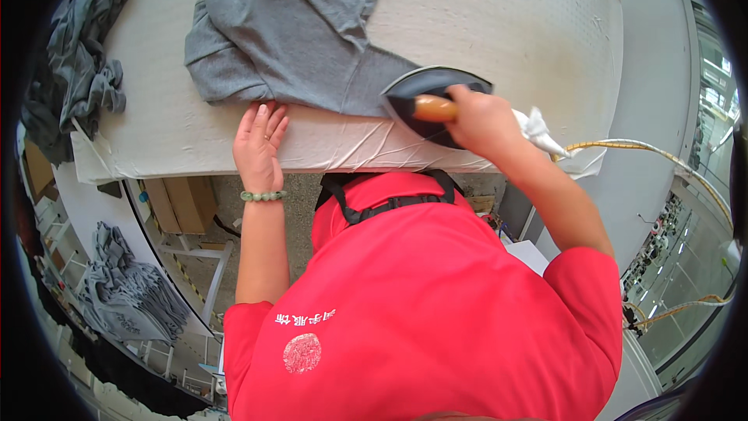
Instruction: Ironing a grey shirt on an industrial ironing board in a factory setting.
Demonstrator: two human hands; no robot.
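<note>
A grey garment (288, 31) lies spread on the white padded ironing table (499, 23). My left hand (259, 144) rests flat, fingers together, on the table cover at the garment's near hem. My right hand (481, 118) grips the wooden handle of a dark iron (425, 86), whose pointed sole sits on the garment's lower right edge.
A yellow-white braided hose (647, 148) runs from the iron off to the right. More grey garments hang in a heap (74, 70) at the table's left end, and a stack of grey cloth (125, 296) lies on a rack below left. Cardboard boxes (179, 203) stand under the table.
</note>
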